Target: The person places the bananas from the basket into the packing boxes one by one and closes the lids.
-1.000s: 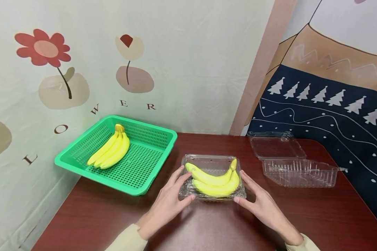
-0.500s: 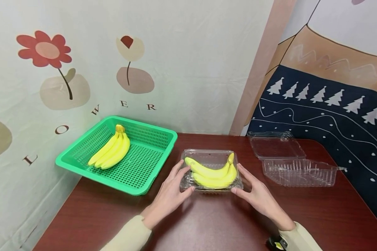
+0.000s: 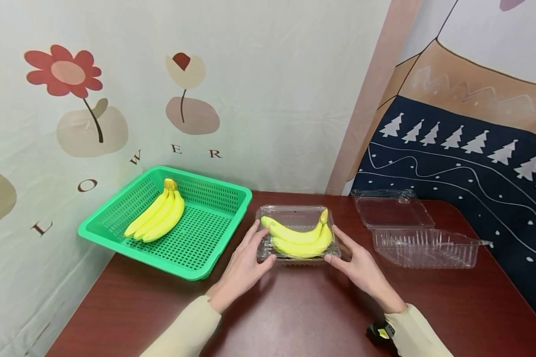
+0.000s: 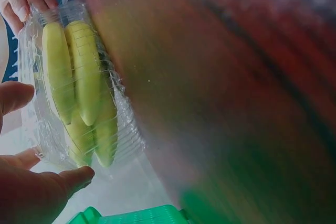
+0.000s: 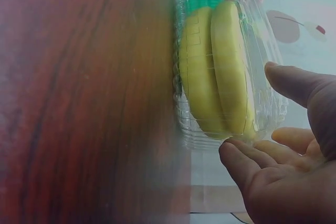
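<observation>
Room over near tabletop (image 3: 297, 312), banana box (image 3: 292, 216) blocking ahead, green basket (image 3: 205, 230) left, unfolded container (image 3: 424, 248) right

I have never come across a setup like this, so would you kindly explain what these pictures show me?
There is no machine doing the work here, just a person's bare left hand and right hand. The head view comes from a camera worn on the head, looking forward and down. The other two come from a camera on each wrist, which is why the scene looks turned sideways.

On the dark red table sit an open clear container to the right and a green basket to the left, with a yellow bunch in it. Between the hands is a closed clear container with bananas inside. The hands touch its two ends with fingers spread; I cannot tell whether it is lifted.
</observation>
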{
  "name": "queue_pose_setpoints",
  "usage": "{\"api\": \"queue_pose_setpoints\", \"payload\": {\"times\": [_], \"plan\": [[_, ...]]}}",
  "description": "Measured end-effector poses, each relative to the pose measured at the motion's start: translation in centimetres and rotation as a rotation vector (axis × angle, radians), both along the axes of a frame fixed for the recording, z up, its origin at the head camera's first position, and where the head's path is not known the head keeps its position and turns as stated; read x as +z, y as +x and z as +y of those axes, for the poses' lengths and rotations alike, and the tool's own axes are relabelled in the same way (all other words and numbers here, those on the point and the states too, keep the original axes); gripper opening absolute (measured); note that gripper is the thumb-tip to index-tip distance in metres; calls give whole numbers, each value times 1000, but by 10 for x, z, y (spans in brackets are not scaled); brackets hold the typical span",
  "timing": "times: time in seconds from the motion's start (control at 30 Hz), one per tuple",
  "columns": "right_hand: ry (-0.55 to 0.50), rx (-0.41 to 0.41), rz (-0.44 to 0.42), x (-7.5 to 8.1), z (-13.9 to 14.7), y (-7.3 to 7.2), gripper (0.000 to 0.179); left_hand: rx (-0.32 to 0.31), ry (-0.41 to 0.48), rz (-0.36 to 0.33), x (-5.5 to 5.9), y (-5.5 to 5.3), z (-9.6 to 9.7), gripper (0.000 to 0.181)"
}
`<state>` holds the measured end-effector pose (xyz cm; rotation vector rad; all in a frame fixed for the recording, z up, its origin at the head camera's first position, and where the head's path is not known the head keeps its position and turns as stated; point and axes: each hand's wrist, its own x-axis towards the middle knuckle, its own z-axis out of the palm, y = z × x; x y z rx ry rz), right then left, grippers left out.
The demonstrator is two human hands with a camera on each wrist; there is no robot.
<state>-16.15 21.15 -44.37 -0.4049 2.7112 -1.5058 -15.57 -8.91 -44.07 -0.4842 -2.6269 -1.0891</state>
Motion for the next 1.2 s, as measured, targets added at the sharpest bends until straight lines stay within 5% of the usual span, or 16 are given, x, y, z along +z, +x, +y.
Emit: {"api": "queue_pose_setpoints", "payload": {"times": [0.83, 1.2], "plan": [[-5, -20, 25, -5, -3, -17, 81, 18, -20, -33, 0, -20, 6, 66], [144, -29, 75, 2, 1, -6, 89, 9, -3, -127, 4, -5, 3, 80]]}}
